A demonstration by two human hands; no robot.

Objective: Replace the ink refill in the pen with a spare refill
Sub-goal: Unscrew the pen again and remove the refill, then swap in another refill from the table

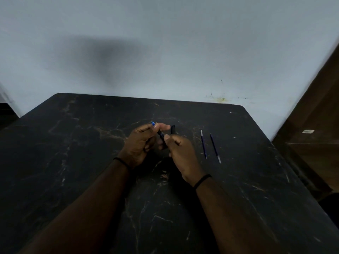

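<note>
**Both hands on the pen, spare refills waiting to the right**

Head camera, looking down on a black marble-patterned table [73, 162] pushed up against a pale grey wall [165, 43]. Centre stage: the slim black pen with a bright blue end [160, 132], held up off the tabletop and angled, blue tip pointing away and to the left. The left hand [141, 143] has its fingers curled round the upper part, thumb and forefinger pinching just below the blue tip. The right hand [180, 153] grips the lower part, thumb pressed against the barrel. Just behind the right hand's knuckles a short black cap-like piece [173, 129] shows; whether it stands on the table or is held, I cannot tell. Each wrist carries a thin black band [201, 180].

Off to the right, well apart from the hands, two thin dark-blue ink refills lie on the table, nearly parallel: the nearer refill [203, 144] and the outer refill [215, 148]. A brown wooden panel [315, 125] fills the right edge.
</note>
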